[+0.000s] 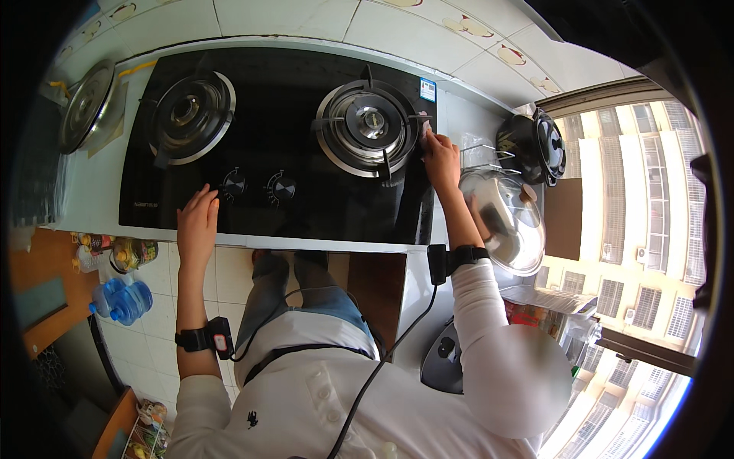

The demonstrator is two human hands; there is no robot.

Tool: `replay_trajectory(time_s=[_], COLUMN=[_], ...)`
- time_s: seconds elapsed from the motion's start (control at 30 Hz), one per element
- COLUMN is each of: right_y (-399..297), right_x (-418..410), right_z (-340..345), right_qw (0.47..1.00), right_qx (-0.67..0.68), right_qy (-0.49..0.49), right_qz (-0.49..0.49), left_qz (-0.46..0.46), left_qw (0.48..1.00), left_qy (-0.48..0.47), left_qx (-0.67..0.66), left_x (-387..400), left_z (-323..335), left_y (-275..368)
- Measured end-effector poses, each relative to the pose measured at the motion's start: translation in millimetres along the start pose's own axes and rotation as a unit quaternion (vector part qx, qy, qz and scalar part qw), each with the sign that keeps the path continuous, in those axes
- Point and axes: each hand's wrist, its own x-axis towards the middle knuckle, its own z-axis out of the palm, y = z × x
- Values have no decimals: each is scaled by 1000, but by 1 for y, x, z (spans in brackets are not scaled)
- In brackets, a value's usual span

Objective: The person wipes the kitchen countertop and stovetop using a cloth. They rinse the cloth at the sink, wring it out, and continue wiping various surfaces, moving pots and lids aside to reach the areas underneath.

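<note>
Before me lies a two-burner gas cooktop (275,212) with a black glass top. My right hand (441,158) grips a pinkish cloth (425,123) and presses it on the glass near the cooktop's right edge, beside the right burner (373,123). Most of the cloth is hidden by the hand. My left hand (198,218) rests flat at the front edge of the cooktop, fingers on the glass, holding nothing. Near its fingertips are two control knobs, the left knob (234,183) and the right knob (284,187). The left burner (189,115) is farther back.
Right of the cooktop stand a black lidded pot (530,146), a wire rack (487,155) and a large glass lid (510,221) by the window. A round metal lid (89,106) leans at the left. Blue water jugs (129,301) stand on the floor. Cables run from my wrist straps.
</note>
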Motion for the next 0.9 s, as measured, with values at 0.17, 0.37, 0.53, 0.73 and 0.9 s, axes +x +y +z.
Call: replay_trajectory(time_s=[0.17, 0.37, 0.53, 0.73, 0.9], right_y=[-32, -76, -119, -195, -242], right_x=[-52, -113, -151, -156, -146], right_z=[-2, 13, 22, 39, 40], right_qw=[998, 990, 975, 988, 991], right_qx=[-24, -74, -143, -54, 24], right_qy=[23, 79, 161, 128, 126], right_qz=[55, 91, 56, 67, -33], left_qz=[32, 57, 78, 99, 106], left_qw=[999, 995, 994, 991, 991], left_qy=[-15, -17, -22, -48, -54], left_qx=[-27, -74, -77, -72, -61], left_x=[4, 6, 5, 7, 9], left_z=[-4, -7, -8, -11, -11], left_y=[-8, -16, -21, -27, -29])
